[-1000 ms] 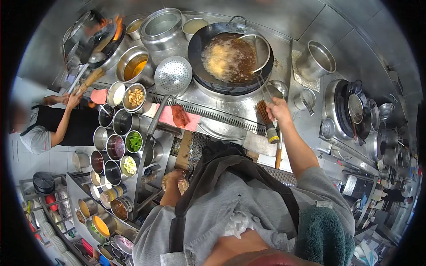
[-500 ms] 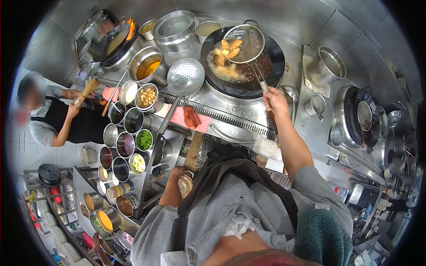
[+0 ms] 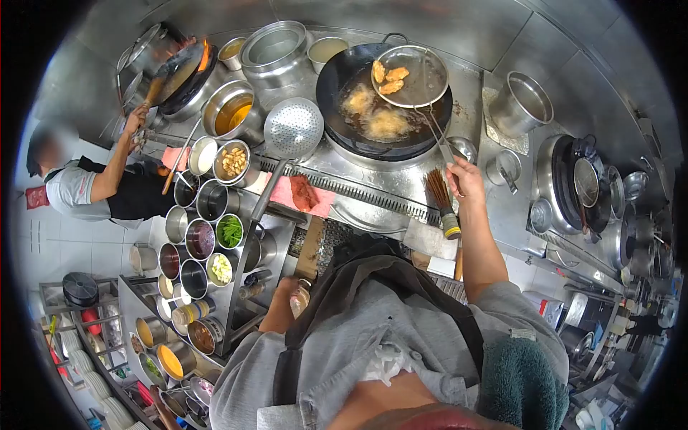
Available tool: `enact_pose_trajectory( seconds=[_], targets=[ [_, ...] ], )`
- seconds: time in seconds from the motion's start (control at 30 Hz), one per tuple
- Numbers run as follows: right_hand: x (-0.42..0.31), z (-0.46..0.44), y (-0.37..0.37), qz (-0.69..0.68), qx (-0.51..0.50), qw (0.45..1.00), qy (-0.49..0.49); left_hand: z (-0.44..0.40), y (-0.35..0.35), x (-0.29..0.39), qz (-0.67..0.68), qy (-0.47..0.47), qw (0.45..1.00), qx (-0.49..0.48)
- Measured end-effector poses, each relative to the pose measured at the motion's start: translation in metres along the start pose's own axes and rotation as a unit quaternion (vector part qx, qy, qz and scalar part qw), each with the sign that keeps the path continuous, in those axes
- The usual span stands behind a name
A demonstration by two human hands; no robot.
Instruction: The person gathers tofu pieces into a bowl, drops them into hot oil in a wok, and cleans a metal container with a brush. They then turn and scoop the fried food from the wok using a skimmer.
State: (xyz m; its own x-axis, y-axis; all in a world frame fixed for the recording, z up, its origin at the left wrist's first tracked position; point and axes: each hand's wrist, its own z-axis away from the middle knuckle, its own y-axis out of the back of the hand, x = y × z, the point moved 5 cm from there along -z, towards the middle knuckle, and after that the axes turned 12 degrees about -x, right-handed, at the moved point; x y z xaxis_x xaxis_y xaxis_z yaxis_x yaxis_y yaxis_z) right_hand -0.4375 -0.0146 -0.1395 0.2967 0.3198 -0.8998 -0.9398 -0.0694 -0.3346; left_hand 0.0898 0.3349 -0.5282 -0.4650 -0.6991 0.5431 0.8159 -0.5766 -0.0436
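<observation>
My right hand (image 3: 466, 179) is closed around the handle of a wire-mesh strainer (image 3: 423, 82). The strainer is over the far right part of a black wok (image 3: 333, 79), with several golden fried pieces (image 3: 390, 86) in it. Below it, pale battered pieces (image 3: 387, 123) bubble in dark oil. Down by the counter front is my left hand (image 3: 287, 287), its fingers hidden, beside a clear object (image 3: 299, 299) I cannot make out. A perforated skimmer (image 3: 294, 129) rests left of the wok.
Metal pots of ingredients (image 3: 231, 231) crowd the left side. A bamboo brush (image 3: 443, 204) stands near my right wrist, and a steel pot (image 3: 522, 106) is farther right. Red meat (image 3: 304, 193) lies on a pink cloth. At left, a co-worker (image 3: 107, 186) reaches toward a flaming wok (image 3: 183, 75).
The strainer has lifted and shifted right with fried pieces in it, leaving others in the oil. My right hand moved slightly right and down. The co-worker's brush moved to the other wok.
</observation>
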Motion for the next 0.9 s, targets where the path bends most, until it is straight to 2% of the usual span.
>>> enact_pose_trajectory(
  seconds=[0.03,0.17,0.23,0.27,0.3,0.33,0.4,0.47,0.5,0.6,0.63,0.7,0.73,0.8,0.83,0.87,0.9],
  targets=[
    [-0.005,0.004,0.008,-0.001,0.006,1.000,0.002,0.011,-0.002,0.011,0.087,0.066,0.994,0.026],
    [-0.040,0.020,0.053,-0.046,0.038,0.997,0.050,0.021,0.003,0.047,0.132,0.039,0.989,0.045],
    [-0.067,0.035,0.082,-0.022,0.101,0.990,0.098,0.039,-0.002,0.087,-0.003,0.125,0.989,0.073],
    [-0.080,0.040,0.096,-0.023,0.108,0.988,0.111,0.046,-0.004,0.100,-0.015,0.120,0.990,0.067],
    [-0.089,0.040,0.119,-0.015,0.095,0.987,0.129,0.051,-0.007,0.112,-0.076,0.076,0.991,0.073],
    [-0.105,0.048,0.129,0.021,0.134,0.981,0.141,0.050,-0.008,0.124,-0.136,0.031,0.987,0.079],
    [-0.132,0.060,0.147,0.058,0.179,0.969,0.158,0.046,-0.010,0.131,-0.189,0.016,0.979,0.068],
    [-0.153,0.065,0.167,0.254,0.219,0.936,0.107,0.039,-0.013,0.129,-0.219,0.024,0.974,0.056],
    [-0.160,0.065,0.176,0.256,0.223,0.934,0.110,0.038,-0.014,0.129,-0.227,0.028,0.972,0.053],
    [-0.178,0.074,0.184,0.483,0.346,0.803,0.040,0.032,-0.014,0.137,-0.251,0.035,0.966,0.041],
    [-0.173,0.069,0.197,0.484,0.346,0.803,0.039,0.033,-0.013,0.143,-0.257,0.040,0.965,0.039],
    [-0.168,0.061,0.210,0.676,0.399,0.600,0.154,0.035,-0.013,0.155,-0.275,0.048,0.959,0.039],
    [-0.172,0.065,0.194,0.678,0.395,0.602,0.151,0.033,-0.012,0.155,-0.293,0.054,0.954,0.039],
    [-0.171,0.070,0.174,0.644,0.435,0.629,0.022,0.025,-0.007,0.148,-0.367,-0.065,0.925,0.071],
    [-0.167,0.066,0.176,0.652,0.412,0.634,0.050,0.014,-0.004,0.132,-0.456,-0.136,0.871,0.125],
    [-0.161,0.063,0.181,0.650,0.397,0.637,0.122,0.006,0.000,0.108,-0.094,-0.044,0.985,0.136],
    [-0.152,0.059,0.179,0.640,0.380,0.639,0.194,0.003,-0.006,0.089,0.282,0.048,0.949,0.134]
  ],
)
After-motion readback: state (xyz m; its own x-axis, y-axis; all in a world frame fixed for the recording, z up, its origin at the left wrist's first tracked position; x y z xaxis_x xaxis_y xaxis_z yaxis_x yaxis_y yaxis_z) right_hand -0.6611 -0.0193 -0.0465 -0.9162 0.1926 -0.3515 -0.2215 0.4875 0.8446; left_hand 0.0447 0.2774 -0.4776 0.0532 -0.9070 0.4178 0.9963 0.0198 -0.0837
